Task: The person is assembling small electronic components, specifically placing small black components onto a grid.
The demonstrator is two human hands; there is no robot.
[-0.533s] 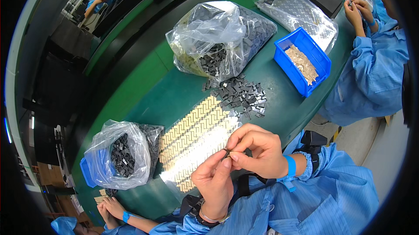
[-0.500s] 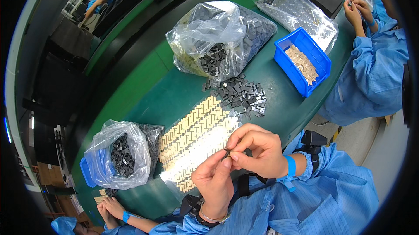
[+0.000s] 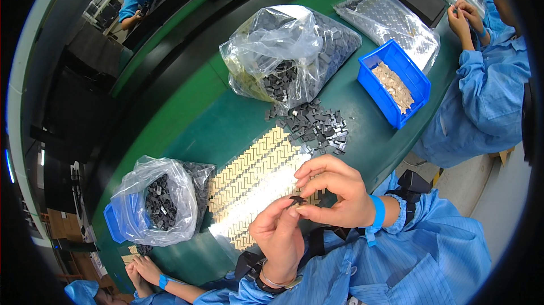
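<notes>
The left hand (image 3: 277, 240) has its fingers pinched on a small black piece (image 3: 297, 199), above the near right part of a pale sheet (image 3: 243, 172). The right hand (image 3: 337, 191) curves thumb and forefinger, parted, at the piece; whether they grip it, I cannot tell. Farther across the green table (image 3: 371, 149) lie loose black parts (image 3: 320, 129), a clear bag (image 3: 272, 50) and, right, a blue bin (image 3: 375, 96).

I see a lane over the worktop (image 3: 368, 147) between the dark pile (image 3: 317, 128) and the blue bin (image 3: 416, 78); the large bag (image 3: 277, 44) blocks me toward the far edge, the left hand (image 3: 279, 238) and right hand (image 3: 338, 190) crowd the near edge.
</notes>
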